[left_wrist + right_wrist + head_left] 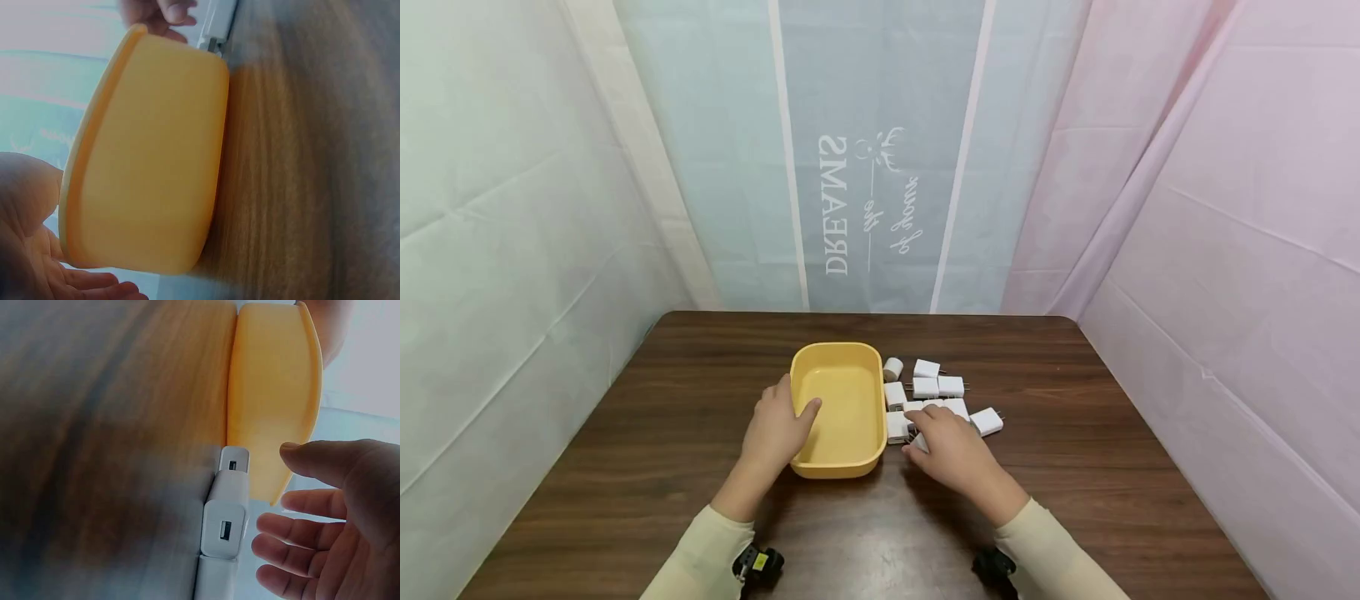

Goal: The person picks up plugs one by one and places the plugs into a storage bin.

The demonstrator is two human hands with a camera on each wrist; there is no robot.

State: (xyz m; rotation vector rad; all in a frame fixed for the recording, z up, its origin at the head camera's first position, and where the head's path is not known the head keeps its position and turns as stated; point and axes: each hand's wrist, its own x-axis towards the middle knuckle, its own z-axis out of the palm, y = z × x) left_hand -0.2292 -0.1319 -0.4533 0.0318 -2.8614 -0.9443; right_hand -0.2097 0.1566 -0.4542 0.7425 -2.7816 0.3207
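Observation:
My left hand [775, 425] holds the left side of a yellow plastic bin [838, 465], its thumb over the rim and its fingers along the outer wall. The bin stands upright, bare inside. Several white USB wall chargers [926, 387] lie close together against its right side, some with metal prongs showing. My right hand [955, 450] hovers over the near chargers with loosely bent, spread fingers and nothing in its grasp. It partly hides some of them in the head view. In the right wrist view, a charger [224, 528] with its USB port showing lies beside the fingers.
A small white cylindrical piece [892, 369] stands by the bin's upper right corner. One charger [987, 421] lies apart at the right of the group. Everything is on a dark brown wooden table [700, 400], with fabric curtains [880, 150] behind and at both sides.

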